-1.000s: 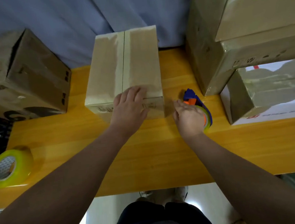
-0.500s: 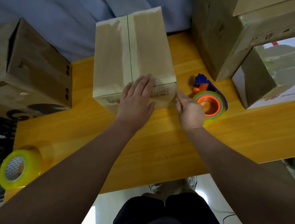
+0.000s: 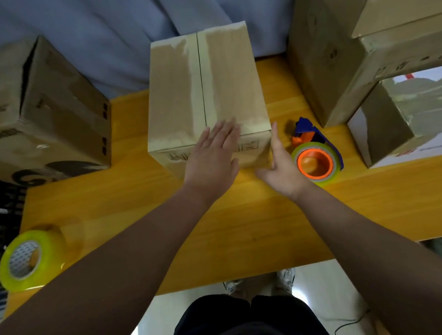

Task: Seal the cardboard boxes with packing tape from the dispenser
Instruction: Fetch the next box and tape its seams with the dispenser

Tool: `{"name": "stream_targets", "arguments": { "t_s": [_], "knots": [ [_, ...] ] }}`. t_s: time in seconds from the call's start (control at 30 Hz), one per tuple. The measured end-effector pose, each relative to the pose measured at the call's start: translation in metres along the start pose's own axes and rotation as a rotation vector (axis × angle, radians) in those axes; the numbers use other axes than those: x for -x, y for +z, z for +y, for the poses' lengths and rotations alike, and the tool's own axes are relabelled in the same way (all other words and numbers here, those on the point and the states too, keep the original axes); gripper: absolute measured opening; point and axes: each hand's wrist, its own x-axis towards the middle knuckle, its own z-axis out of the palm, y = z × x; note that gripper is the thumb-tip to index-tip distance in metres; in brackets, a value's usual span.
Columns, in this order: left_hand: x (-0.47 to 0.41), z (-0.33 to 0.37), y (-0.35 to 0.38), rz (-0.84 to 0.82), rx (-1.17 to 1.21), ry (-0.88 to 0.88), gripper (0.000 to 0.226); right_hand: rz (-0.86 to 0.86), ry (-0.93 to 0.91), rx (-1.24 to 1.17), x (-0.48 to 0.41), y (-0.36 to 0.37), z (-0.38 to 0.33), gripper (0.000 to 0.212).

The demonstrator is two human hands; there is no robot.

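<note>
Head view: orange table (image 3: 246, 231), blue curtain (image 3: 98, 31) behind; left hand (image 3: 211, 162), right hand (image 3: 280, 168) spread flat against box (image 3: 177, 91).

Open tabletop (image 3: 246, 231) runs along the near edge, tape roll (image 3: 26, 259) at far L. Stacked boxes (image 3: 337, 52) wall the R side; the dispenser (image 3: 317, 157) blocks the gap beside the centre box (image 3: 205, 89).
</note>
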Motion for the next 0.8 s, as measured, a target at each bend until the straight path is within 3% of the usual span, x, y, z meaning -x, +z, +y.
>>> {"name": "stream_targets", "arguments": {
  "t_s": [0.1, 0.2, 0.33, 0.5, 0.8],
  "knots": [
    [0.0, -0.003, 0.0, -0.007, 0.015, 0.005, 0.064, -0.066, 0.0, 0.103, 0.003, -0.002, -0.004, 0.109],
    [-0.001, -0.004, -0.002, -0.009, 0.046, 0.008, 0.062, -0.188, 0.022, 0.406, 0.008, -0.018, 0.0, 0.102],
    [-0.006, -0.014, -0.007, -0.027, -0.003, 0.08, 0.059, -0.124, -0.047, 0.653, 0.002, -0.049, -0.017, 0.083],
    [-0.018, -0.021, -0.008, -0.052, -0.071, 0.106, 0.064, -0.134, -0.056, 0.674, -0.018, -0.058, -0.027, 0.105],
    [-0.023, -0.012, 0.002, -0.01, -0.023, -0.001, 0.065, -0.045, -0.055, 0.652, -0.05, -0.036, -0.013, 0.122]
  ]
}}
